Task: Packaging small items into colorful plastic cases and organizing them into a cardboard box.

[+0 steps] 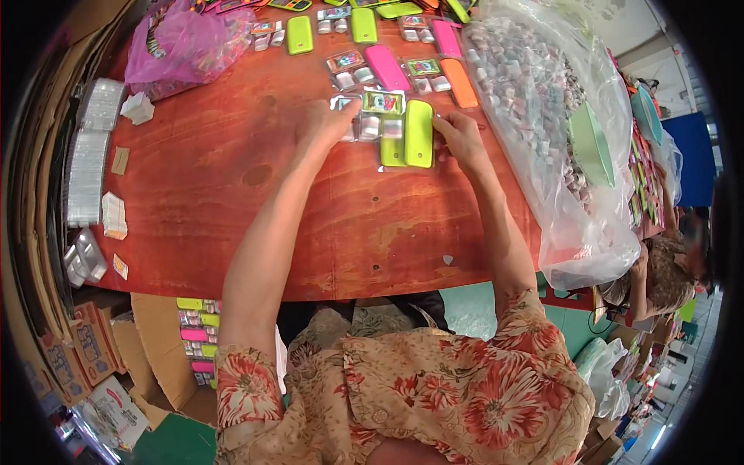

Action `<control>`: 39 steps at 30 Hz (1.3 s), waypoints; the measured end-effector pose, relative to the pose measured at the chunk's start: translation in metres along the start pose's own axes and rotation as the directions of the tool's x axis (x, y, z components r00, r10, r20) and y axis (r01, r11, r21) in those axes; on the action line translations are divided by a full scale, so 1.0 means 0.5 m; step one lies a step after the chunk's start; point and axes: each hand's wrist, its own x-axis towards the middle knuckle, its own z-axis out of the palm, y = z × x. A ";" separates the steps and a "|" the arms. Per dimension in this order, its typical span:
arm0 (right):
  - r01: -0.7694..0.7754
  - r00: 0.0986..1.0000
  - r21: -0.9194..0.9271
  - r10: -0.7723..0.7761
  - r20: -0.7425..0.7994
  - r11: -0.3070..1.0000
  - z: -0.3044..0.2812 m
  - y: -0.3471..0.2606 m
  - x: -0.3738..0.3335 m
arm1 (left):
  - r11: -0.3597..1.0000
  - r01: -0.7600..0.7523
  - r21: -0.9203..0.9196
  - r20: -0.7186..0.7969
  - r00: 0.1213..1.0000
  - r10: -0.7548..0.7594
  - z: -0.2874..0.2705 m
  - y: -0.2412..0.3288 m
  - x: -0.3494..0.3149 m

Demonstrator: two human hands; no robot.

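My left hand (pixel 329 122) is closed on the upper left edge of a clear plastic pack (pixel 370 128) holding a printed card and small whitish pieces. With thumb and fingers, my right hand (pixel 461 141) pinches the right side of a lime-green phone-shaped case (pixel 419 133). That case overlaps the right part of a clear tray with another lime-green piece (pixel 393 153) in it. Just beyond lie similar packs with a pink case (pixel 387 67) and an orange case (pixel 460 83). My fingertips are partly hidden.
A big clear bag of small wrapped pieces (pixel 527 85) lies along the right side, with a pale green scoop-like bowl (pixel 591 143) on it. A pink plastic bag (pixel 186 46) sits at the far left. Stacked clear trays (pixel 89 163) line the red table's (pixel 194 209) left edge.
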 end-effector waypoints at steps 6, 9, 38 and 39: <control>0.259 0.960 -0.259 -0.278 -0.042 0.931 0.018 0.034 0.041 | 0.999 -0.002 -0.038 -0.013 1.000 0.002 0.000 0.014 -0.020; 0.053 0.998 -0.030 -0.053 0.026 0.998 0.066 -0.019 -0.014 | 0.941 -0.083 -0.329 -0.085 0.995 0.058 -0.005 -0.008 -0.036; 0.138 0.384 -0.067 0.009 0.923 0.988 0.681 -0.051 -0.415 | -0.006 -0.079 -0.997 -0.069 0.909 -0.410 -0.255 -0.702 -0.655; 0.148 0.385 -0.086 0.023 0.923 0.985 0.685 -0.034 -0.412 | -0.027 -0.101 -0.995 -0.081 0.910 -0.406 -0.238 -0.724 -0.649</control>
